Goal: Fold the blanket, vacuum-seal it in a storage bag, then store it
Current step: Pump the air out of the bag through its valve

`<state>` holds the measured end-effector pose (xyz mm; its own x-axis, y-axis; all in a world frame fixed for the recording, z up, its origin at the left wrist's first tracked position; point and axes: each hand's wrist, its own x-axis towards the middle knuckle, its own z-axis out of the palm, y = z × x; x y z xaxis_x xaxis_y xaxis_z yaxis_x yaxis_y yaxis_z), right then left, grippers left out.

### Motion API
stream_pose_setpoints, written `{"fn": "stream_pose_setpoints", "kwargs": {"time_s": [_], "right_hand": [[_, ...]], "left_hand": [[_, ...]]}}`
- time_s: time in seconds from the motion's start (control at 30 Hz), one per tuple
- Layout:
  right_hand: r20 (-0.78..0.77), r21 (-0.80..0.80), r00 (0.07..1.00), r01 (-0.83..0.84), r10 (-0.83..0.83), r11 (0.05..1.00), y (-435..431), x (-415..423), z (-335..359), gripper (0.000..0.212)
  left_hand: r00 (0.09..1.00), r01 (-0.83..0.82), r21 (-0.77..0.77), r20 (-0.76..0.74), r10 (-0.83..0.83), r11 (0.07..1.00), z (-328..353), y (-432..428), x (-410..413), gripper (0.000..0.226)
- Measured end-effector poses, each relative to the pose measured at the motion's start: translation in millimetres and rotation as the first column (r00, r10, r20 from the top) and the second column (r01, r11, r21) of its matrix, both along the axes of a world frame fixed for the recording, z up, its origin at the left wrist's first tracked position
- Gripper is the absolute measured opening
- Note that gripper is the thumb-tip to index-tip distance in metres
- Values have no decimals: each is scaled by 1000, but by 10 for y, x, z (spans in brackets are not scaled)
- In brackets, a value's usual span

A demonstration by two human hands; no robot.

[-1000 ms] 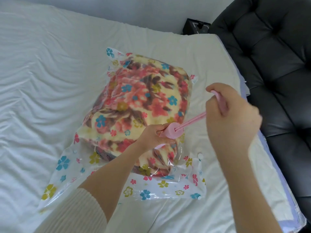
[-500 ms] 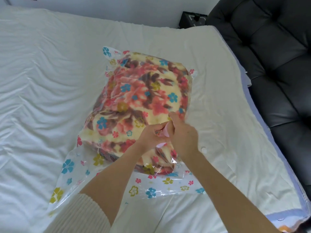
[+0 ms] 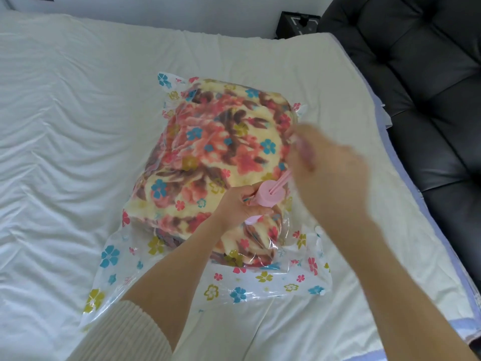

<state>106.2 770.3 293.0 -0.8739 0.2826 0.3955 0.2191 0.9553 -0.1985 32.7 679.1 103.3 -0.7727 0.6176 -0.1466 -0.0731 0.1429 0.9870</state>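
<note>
A folded floral blanket (image 3: 221,152) lies inside a clear storage bag (image 3: 260,285) printed with small flowers, on the white bed (image 3: 65,126). A pink hand pump (image 3: 268,196) stands on the bag's near right part. My left hand (image 3: 239,204) grips the pump's barrel. My right hand (image 3: 328,173), blurred by motion, holds the pump's pink handle (image 3: 303,152), with the thin pink rod drawn partway out of the barrel.
A black tufted headboard or sofa (image 3: 429,87) runs along the right side of the bed. A small black box (image 3: 298,24) sits beyond the bed's far edge near the wall. The bed's right edge shows a blue trim (image 3: 442,256).
My right hand pushed the pump handle down to the barrel half a second ago and has now pulled it back up and to the right. My left hand stays on the barrel.
</note>
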Motion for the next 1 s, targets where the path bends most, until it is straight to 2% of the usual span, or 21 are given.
{"fn": "stream_pose_setpoints", "kwargs": {"time_s": [0.07,0.1,0.17,0.2,0.27,0.33,0.37,0.43,0.47,0.5,0.53,0.57,0.63,0.7,0.73,0.77,0.83,0.87,0.93,0.97,1.0], "right_hand": [[-244,-48,966,79,-89,996,-21,38,191,29],[-287,-89,950,98,-120,991,-8,64,105,29],[-85,-141,995,49,-62,989,-66,89,-419,28],[-18,-93,998,51,-53,994,-44,72,-642,27],[56,-30,997,45,-43,999,67,61,-616,23],[10,-35,1000,7,-6,999,58,39,-246,24],[-61,-29,998,-9,7,1000,73,36,-24,26],[-270,-50,959,72,-83,996,52,6,168,28],[-296,-90,946,106,-128,990,70,12,84,28],[-207,-132,967,125,-150,983,71,29,-160,28],[-79,-154,992,84,-97,985,0,31,-461,27],[-19,-102,996,83,-85,991,-3,20,-693,26],[62,-52,997,53,-49,997,82,19,-691,24],[68,-46,998,18,-15,999,97,-8,-327,26],[-6,-46,1000,3,-3,999,126,-1,-112,28],[-144,-43,988,44,-50,998,108,12,67,29],[-321,-114,929,156,-185,981,116,11,8,29],[-248,-125,949,169,-196,978,92,41,-216,28],[30,-117,997,78,-75,990,-54,74,-703,27],[87,-91,993,82,-74,992,-9,49,-784,24],[81,-79,995,70,-64,994,49,14,-705,20]], "left_hand": [[1000,7,-9,1,-7,1000,-12,22,-8,57],[1000,9,-13,5,-9,1000,-18,32,0,57],[1000,16,-21,10,-16,1000,-53,43,37,54],[1000,17,-19,17,-17,1000,-75,49,59,50],[1000,4,-8,16,-4,1000,-73,47,76,46],[1000,-1,1,13,1,1000,-30,45,34,52],[1000,2,2,7,-2,1000,-26,48,0,56],[1000,13,-13,5,-13,1000,-10,62,-37,61],[1000,17,-21,9,-17,1000,0,72,-26,62],[1000,17,-24,9,-16,1000,-4,77,-5,60],[1000,14,-30,7,-14,999,3,76,22,57],[1000,16,-33,8,-15,999,1,73,50,52],[1000,6,-33,5,-6,999,-24,56,64,47],[1000,7,-34,1,-7,999,12,47,41,53],[1000,7,-31,-3,-7,1000,22,55,15,57],[1000,8,-30,1,-8,1000,17,68,-3,59],[1000,12,-30,22,-11,999,30,85,12,59],[1000,11,-31,25,-10,999,19,82,36,56],[1000,5,-35,18,-4,999,-8,66,93,46],[1000,0,-32,13,0,999,-20,55,116,42],[1000,-12,-32,5,12,999,-16,44,105,41]]}}
